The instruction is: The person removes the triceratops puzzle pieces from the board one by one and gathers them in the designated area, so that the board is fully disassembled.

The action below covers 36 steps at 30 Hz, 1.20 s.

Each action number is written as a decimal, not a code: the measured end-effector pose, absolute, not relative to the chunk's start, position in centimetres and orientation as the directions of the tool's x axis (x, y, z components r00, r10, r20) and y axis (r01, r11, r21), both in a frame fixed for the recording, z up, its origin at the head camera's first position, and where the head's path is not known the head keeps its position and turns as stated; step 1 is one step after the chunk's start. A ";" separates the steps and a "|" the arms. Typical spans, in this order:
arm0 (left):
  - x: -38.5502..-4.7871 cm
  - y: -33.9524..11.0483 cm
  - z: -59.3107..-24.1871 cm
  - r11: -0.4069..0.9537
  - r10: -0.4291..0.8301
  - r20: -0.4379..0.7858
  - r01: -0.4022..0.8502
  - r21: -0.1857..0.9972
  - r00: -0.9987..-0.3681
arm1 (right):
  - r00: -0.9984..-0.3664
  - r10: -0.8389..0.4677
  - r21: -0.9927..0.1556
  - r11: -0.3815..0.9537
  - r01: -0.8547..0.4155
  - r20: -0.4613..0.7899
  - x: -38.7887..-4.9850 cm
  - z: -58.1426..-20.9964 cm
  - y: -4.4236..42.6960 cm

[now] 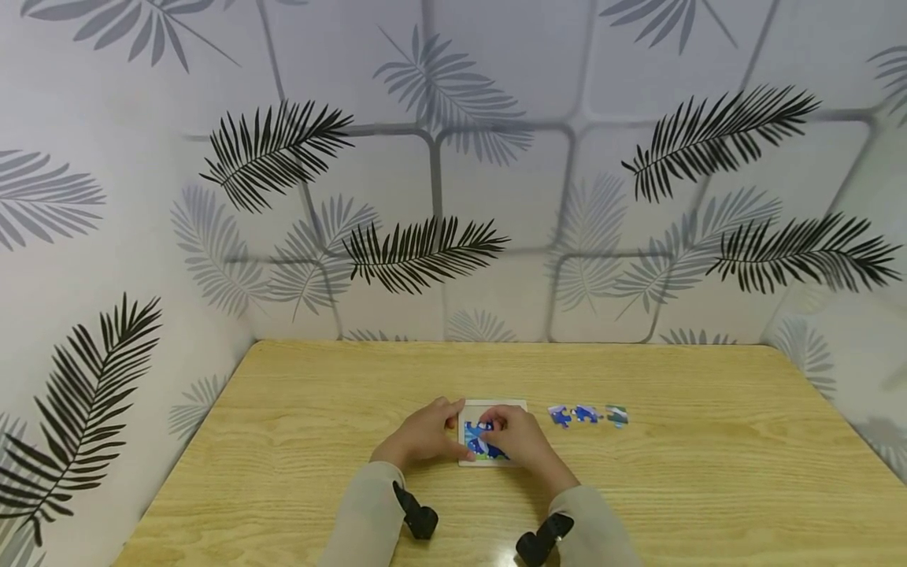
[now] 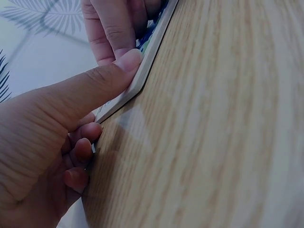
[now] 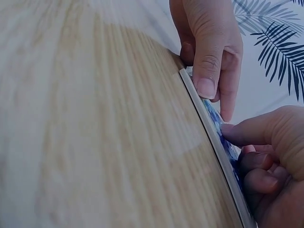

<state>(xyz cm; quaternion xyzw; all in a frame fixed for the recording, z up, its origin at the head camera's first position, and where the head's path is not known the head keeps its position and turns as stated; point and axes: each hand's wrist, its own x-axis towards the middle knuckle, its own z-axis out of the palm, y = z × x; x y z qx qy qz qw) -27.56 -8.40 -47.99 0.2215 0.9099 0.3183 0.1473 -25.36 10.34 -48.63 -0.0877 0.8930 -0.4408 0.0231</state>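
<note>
A small pale-framed jigsaw tray (image 1: 496, 402) lies on the table, partly filled with a blue picture (image 1: 476, 447). My left hand (image 1: 423, 433) holds the tray by its left side, thumb on the near corner of the rim and the other fingers at the edge. Over the picture, my right hand (image 1: 523, 435) has thumb and fingertips together, seemingly pinching a puzzle piece that the fingers mostly hide. In the right wrist view the right thumb (image 3: 251, 129) touches the blue picture surface while the other fingers curl beneath the hand.
Three loose puzzle pieces lie in a row right of the tray: a left one (image 1: 560, 416), a middle one (image 1: 586, 413) and a greener right one (image 1: 617, 416). The wood-grain table (image 1: 319, 394) meets a leaf-patterned wall covering (image 1: 496, 299) at the back.
</note>
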 end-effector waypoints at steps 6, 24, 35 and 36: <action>-27.5 -8.4 -47.9 0.702 0.500 -0.124 0.317 0.638 -0.857 | -0.988 -0.151 -0.809 0.577 -0.108 0.024 -25.2 -48.8 10.2; -27.5 -8.4 -48.2 0.685 0.504 -0.119 0.311 0.659 -0.856 | -0.992 -0.074 -0.851 0.510 -0.123 0.099 -24.6 -48.7 10.0; -27.5 -8.5 -48.0 0.686 0.504 -0.113 0.317 0.654 -0.856 | -0.993 -0.043 -0.882 0.456 -0.119 0.111 -24.9 -49.1 9.8; -27.5 -8.5 -48.0 0.685 0.504 -0.112 0.318 0.656 -0.856 | -0.993 -0.038 -0.883 0.456 -0.114 0.108 -24.9 -49.0 9.8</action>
